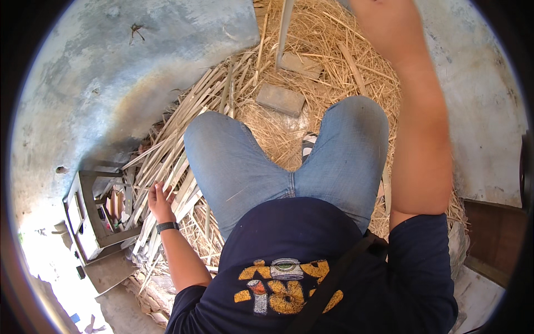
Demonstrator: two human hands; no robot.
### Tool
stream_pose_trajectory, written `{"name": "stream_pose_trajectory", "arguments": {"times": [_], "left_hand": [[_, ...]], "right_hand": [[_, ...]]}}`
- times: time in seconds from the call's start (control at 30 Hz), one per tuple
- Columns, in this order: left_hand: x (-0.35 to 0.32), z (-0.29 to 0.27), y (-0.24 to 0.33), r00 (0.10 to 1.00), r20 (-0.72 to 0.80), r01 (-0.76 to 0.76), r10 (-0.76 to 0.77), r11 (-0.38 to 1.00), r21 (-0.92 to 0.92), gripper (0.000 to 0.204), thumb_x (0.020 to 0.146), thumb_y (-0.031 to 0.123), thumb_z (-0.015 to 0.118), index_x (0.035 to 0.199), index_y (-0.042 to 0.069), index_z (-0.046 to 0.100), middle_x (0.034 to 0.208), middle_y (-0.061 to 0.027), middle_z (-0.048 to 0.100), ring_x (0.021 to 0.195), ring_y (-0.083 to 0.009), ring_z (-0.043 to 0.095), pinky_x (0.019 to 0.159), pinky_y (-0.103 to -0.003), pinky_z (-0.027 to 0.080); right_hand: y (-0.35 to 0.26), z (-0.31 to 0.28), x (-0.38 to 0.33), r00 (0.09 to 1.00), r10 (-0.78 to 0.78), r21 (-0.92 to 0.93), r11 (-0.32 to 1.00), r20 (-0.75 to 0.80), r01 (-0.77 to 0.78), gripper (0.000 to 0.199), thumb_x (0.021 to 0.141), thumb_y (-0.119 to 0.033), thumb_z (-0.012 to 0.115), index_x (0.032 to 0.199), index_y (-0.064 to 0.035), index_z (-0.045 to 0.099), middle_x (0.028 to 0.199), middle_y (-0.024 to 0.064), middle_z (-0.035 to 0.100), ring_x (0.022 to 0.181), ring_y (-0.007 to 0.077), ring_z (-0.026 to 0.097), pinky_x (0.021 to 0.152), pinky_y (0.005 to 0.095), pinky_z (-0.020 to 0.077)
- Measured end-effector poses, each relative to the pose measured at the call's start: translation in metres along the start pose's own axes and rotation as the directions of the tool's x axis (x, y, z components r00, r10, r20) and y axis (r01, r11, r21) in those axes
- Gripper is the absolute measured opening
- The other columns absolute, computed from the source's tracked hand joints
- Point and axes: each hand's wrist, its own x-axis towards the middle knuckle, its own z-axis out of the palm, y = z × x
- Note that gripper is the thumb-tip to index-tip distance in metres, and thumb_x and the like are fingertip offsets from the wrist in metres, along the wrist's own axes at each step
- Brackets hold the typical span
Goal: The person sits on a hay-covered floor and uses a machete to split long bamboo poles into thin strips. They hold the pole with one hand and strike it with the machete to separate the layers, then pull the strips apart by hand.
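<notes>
We look down on our own lap: blue jeans (289, 161) and a dark blue shirt (311, 278) with a yellow print, a dark strap (334, 278) crossing it.

Left hand (159, 201): lowered at our left side, fingers loosely curled, resting on a pile of pale split strips (178, 150). We cannot tell whether the fingers close round a single strip or only lie on top. A dark wrist band (167, 226) sits just below the hand.

Right hand (384, 22): raised toward the top edge of the view, blurred and partly cut off by the frame. We cannot tell whether it is spread or closed, or whether it holds anything. The forearm runs down the right side of the view to the sleeve.

Strips: they fan out from beside our left knee up toward the middle of the view, lying on and mixed with loose straw (328, 61) that covers the floor ahead of the knees.

Also noted: a flat grey block (281, 99) lies in the straw just beyond the knees, with a second, paler block (300, 65) past it. A thin upright post (285, 30) stands near the second block. At far left, just beside the strip pile, sits a small grey frame stool (89, 217). Bare grey concrete floor (111, 61) lies to the upper left.
</notes>
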Motion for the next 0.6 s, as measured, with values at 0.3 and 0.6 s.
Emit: {"name": "stream_pose_trajectory", "arguments": {"times": [0.3, 0.6], "left_hand": [[0.005, 0.002, 0.004, 1.0, 0.018, -0.008, 0.008, 1.0, -0.006, 0.041, 0.104, 0.029, 0.059, 0.136, 0.004, 0.052, 0.126, -0.0099, 0.064, 0.097, -0.0218, 0.07, 0.07, -0.03, 0.057], [0.001, -0.001, 0.006, 1.0, -0.001, 0.004, -0.004, 1.0, -0.009, 0.038, 0.104, 0.028, 0.058, 0.135, 0.006, 0.053, 0.126, -0.0094, 0.064, 0.095, -0.0203, 0.07, 0.068, -0.029, 0.054]], "right_hand": [[0.078, 0.065, 0.012, 0.986, 0.152, 0.001, 0.988, 0.069, -0.152, 0.048, 0.096, -0.043, 0.061, 0.119, -0.0018, 0.067, 0.089, 0.0176, 0.071, 0.084, 0.0316, 0.07, 0.079, 0.0434, 0.0536], [0.031, -0.004, 0.019, 1.0, 0.006, -0.089, 0.996, -0.009, -0.007, 0.049, 0.097, -0.045, 0.059, 0.116, -0.0016, 0.069, 0.098, 0.022, 0.071, 0.092, 0.0338, 0.07, 0.085, 0.0435, 0.0535]]}}
